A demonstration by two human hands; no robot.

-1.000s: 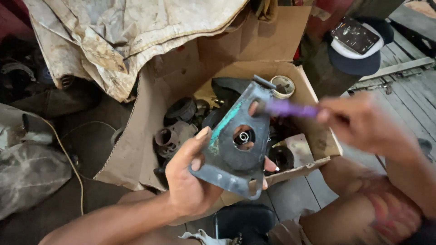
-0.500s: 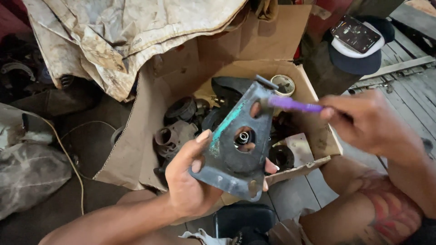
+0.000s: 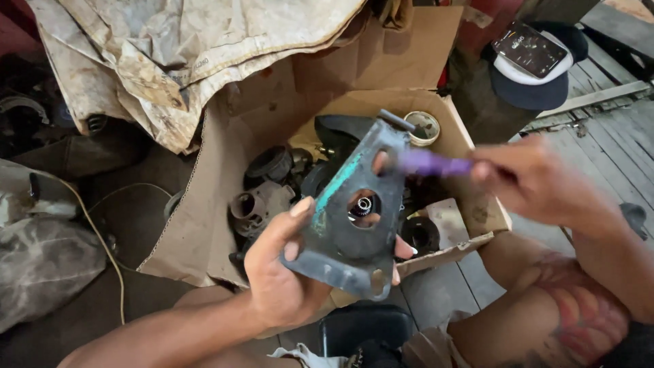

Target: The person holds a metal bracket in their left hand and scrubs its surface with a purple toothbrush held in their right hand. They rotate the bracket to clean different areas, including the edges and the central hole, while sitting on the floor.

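My left hand (image 3: 283, 272) grips a dark triangular metal bracket (image 3: 340, 238) with a teal paint streak and a round hole in its middle, held tilted over an open cardboard box (image 3: 225, 204). My right hand (image 3: 538, 180) holds a purple-handled brush (image 3: 432, 163) by its handle. The brush's head rests against the bracket's upper corner. The right hand and brush are motion-blurred.
The box holds several dark, greasy machine parts and a small round tin (image 3: 424, 127). A dirty tarp (image 3: 170, 61) drapes behind the box. A phone (image 3: 530, 48) lies on a cap at upper right. Wooden floorboards (image 3: 613, 136) run on the right. My bare knee (image 3: 545, 307) is below.
The purple brush has moved back and forth across the bracket's top corner. The left hand and bracket have barely shifted.
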